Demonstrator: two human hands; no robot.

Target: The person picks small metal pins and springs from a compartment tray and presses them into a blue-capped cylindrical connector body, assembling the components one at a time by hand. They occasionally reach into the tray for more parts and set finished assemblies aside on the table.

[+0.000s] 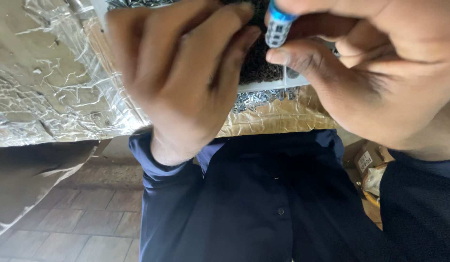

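My right hand (375,68) fills the upper right, its thumb and fingers closed on a small blue cylinder with a pale printed wrap (278,26). My left hand (181,73) is blurred at the upper middle, fingers curled together with the tips close to the cylinder's lower end; whether it holds anything is hidden. Behind both hands sits a white tray (263,87) filled with dark small parts (256,63). Small shiny metal pieces (256,99) lie scattered just in front of the tray.
The tray rests on a table covered in crinkled clear plastic over cardboard (45,87). Below it are my dark blue shirt (263,199), a brick-tiled floor (89,218) at lower left, and cardboard boxes (368,160) at lower right.
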